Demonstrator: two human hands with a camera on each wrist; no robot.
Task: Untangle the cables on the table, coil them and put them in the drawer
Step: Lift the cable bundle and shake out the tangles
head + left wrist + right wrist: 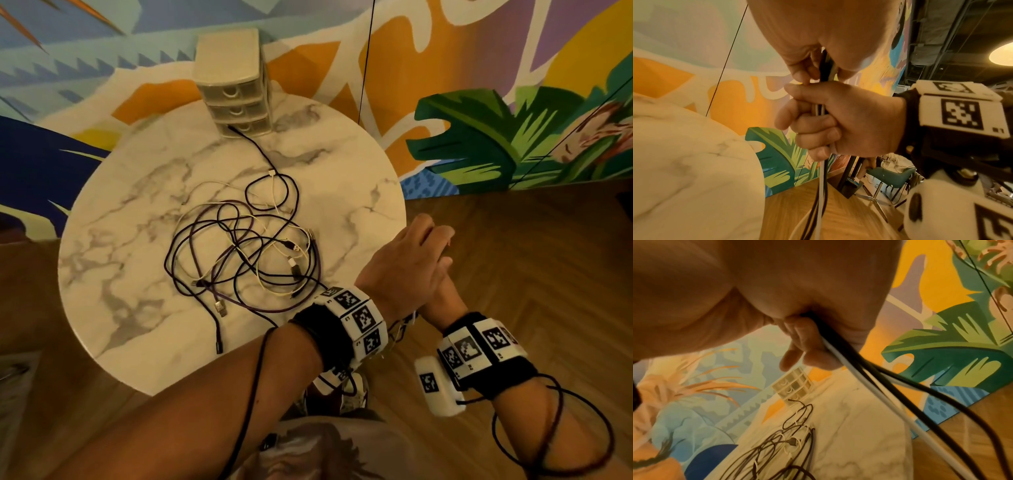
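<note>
Left wrist view: right hand (838,120) and left hand (807,48) both clench black-and-white cable bundle (821,186), trailing below the fists.

My head camera looks steeply down on the table (144,212), while both wrist cameras sit close under my palms looking outward, the right one sharing table and drawers (792,388).

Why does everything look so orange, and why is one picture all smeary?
Warm lamplight tints all three views; the left wrist view shows a glowing ceiling lamp. In the right wrist view the held cables look smeared. In the head view the round table looks sharp.
</note>
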